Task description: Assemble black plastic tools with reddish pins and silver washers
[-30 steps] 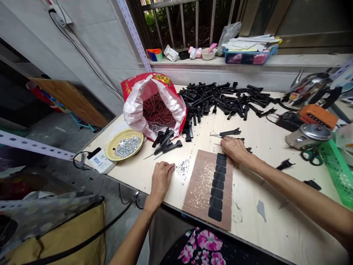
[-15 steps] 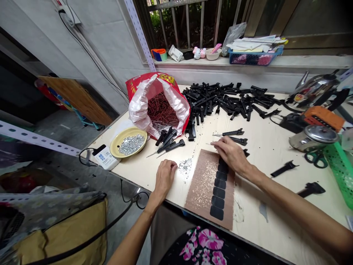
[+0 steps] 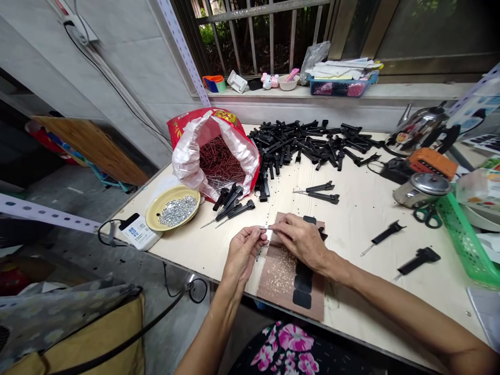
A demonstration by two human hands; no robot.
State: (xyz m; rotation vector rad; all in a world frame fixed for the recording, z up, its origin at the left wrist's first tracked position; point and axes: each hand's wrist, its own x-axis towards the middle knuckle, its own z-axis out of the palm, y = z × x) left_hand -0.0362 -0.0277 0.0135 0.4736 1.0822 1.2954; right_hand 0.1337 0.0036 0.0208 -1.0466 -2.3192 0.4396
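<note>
My left hand (image 3: 242, 254) and my right hand (image 3: 300, 240) meet above the left edge of a brown board (image 3: 308, 311). Fingers of both are pinched together, with a tiny silvery thing (image 3: 264, 227) between their tips, too small to name. Pale specks (image 3: 279, 276) and a column of black rounded squares (image 3: 302, 299) lie on the board; my right hand covers part of the column. Small silver bits (image 3: 258, 253) show beside my left fingers, mostly hidden. A yellow dish (image 3: 151, 219) of silver metal pieces (image 3: 177, 211) stands to the left.
Behind stands a red bag (image 3: 253, 179) of reddish-brown screws or nails. A heap of black plastic handles (image 3: 304, 138) lies along the wall. Black-handled tools (image 3: 385, 233) lie to the right, near scissors (image 3: 427, 215), a lidded metal cup (image 3: 420, 191), a kettle (image 3: 417, 125) and a green basket (image 3: 464, 239).
My right hand has moved left and down from the board's top, carrying a thin pale thing. My left hand has risen to meet it, leaving the table. The view has shifted slightly.
</note>
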